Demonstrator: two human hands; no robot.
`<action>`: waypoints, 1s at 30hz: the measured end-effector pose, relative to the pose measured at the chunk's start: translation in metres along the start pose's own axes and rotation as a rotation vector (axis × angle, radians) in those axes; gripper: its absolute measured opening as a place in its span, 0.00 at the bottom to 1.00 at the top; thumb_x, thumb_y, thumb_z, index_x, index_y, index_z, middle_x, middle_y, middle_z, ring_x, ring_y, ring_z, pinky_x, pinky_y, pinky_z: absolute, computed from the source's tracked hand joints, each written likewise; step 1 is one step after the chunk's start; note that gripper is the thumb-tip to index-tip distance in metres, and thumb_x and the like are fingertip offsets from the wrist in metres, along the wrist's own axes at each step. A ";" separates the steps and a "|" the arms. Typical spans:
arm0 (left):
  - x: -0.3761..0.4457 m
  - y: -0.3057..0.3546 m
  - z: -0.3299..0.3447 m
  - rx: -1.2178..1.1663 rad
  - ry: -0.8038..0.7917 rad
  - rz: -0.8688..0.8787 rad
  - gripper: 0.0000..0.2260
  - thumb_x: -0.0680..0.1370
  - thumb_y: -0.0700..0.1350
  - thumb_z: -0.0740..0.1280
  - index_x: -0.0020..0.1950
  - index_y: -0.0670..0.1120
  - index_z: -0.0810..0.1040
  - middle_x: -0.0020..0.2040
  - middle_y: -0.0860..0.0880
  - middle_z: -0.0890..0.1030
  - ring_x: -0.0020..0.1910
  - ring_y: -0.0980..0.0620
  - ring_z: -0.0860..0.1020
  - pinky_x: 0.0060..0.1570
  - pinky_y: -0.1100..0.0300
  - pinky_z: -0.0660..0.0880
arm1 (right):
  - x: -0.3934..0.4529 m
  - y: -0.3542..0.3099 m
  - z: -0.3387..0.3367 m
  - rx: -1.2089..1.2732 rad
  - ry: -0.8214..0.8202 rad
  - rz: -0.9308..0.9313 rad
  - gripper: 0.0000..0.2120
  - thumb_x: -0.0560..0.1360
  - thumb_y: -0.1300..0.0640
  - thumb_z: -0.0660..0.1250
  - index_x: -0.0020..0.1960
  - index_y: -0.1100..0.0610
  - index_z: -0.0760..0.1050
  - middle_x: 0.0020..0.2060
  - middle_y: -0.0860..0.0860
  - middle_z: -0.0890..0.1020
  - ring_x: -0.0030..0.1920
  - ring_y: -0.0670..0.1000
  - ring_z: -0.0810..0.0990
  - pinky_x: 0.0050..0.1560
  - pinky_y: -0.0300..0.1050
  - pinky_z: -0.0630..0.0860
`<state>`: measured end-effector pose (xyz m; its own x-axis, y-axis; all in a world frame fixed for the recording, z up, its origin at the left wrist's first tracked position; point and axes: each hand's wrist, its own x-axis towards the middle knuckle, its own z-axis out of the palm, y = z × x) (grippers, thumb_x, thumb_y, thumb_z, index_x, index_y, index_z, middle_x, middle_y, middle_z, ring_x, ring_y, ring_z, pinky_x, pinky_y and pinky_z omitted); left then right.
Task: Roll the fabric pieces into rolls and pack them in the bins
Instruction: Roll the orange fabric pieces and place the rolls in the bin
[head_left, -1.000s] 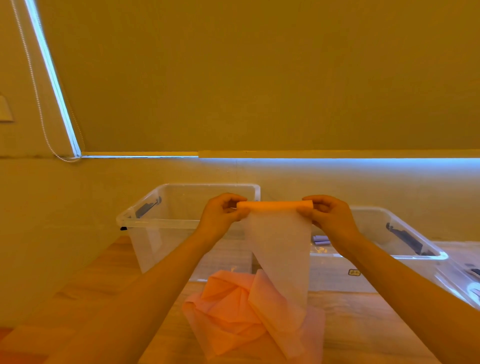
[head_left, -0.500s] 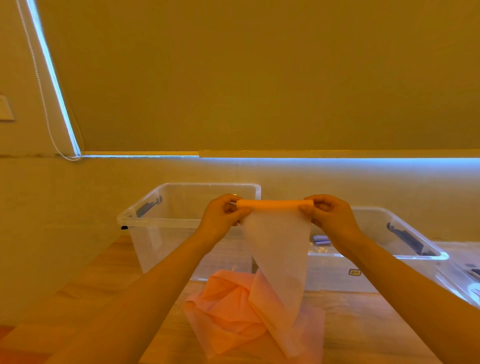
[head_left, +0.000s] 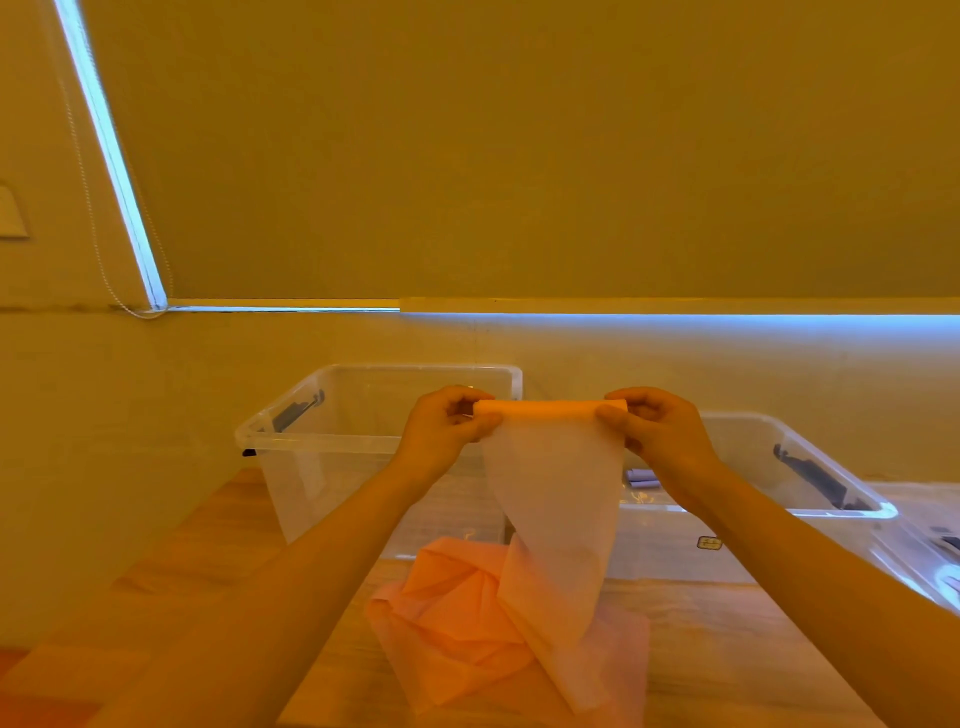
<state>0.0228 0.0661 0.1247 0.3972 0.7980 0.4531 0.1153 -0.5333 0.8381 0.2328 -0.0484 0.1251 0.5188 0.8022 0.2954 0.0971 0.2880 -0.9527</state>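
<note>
I hold a partly rolled orange-pink fabric roll (head_left: 545, 408) up in the air in front of me. My left hand (head_left: 447, 426) pinches its left end and my right hand (head_left: 657, 428) pinches its right end. A thin unrolled strip of the fabric (head_left: 558, 499) hangs down from the roll to a crumpled heap of the same fabric (head_left: 467, 613) on the wooden table (head_left: 727, 649). Behind the roll stand two clear plastic bins: a left bin (head_left: 332, 441) and a right bin (head_left: 810, 499) with a pale purple roll (head_left: 641, 477) inside.
A wall rises close behind the bins, with a drawn window blind (head_left: 519, 156) above and a bead cord (head_left: 93, 223) at the left. Part of another clear plastic piece (head_left: 935, 566) shows at the far right edge.
The hanging strip has shortened slightly and its lower end has risen off the heap a little. Both hands stay at the roll's ends in about the same place.
</note>
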 end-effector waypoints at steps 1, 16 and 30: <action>0.000 0.000 0.000 0.002 0.002 -0.007 0.06 0.75 0.43 0.70 0.51 0.47 0.80 0.45 0.51 0.81 0.43 0.54 0.79 0.37 0.68 0.76 | 0.000 -0.001 -0.001 0.006 -0.015 0.001 0.11 0.70 0.62 0.72 0.52 0.57 0.79 0.43 0.52 0.83 0.44 0.49 0.82 0.37 0.36 0.79; 0.001 -0.001 -0.001 0.045 0.023 -0.045 0.08 0.75 0.45 0.70 0.53 0.47 0.77 0.41 0.53 0.80 0.36 0.58 0.80 0.31 0.71 0.75 | 0.001 -0.001 0.001 -0.021 0.016 -0.013 0.08 0.70 0.63 0.72 0.49 0.59 0.79 0.40 0.54 0.83 0.42 0.51 0.81 0.38 0.36 0.80; 0.000 -0.004 0.002 -0.013 0.044 -0.084 0.14 0.73 0.41 0.72 0.57 0.46 0.76 0.48 0.50 0.81 0.44 0.55 0.80 0.36 0.67 0.77 | -0.002 -0.001 0.002 -0.020 0.000 -0.013 0.10 0.71 0.62 0.71 0.52 0.59 0.79 0.42 0.52 0.83 0.42 0.48 0.81 0.39 0.36 0.80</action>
<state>0.0240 0.0679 0.1214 0.3466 0.8514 0.3936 0.1343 -0.4603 0.8775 0.2296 -0.0493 0.1259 0.5176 0.7984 0.3078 0.1212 0.2877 -0.9500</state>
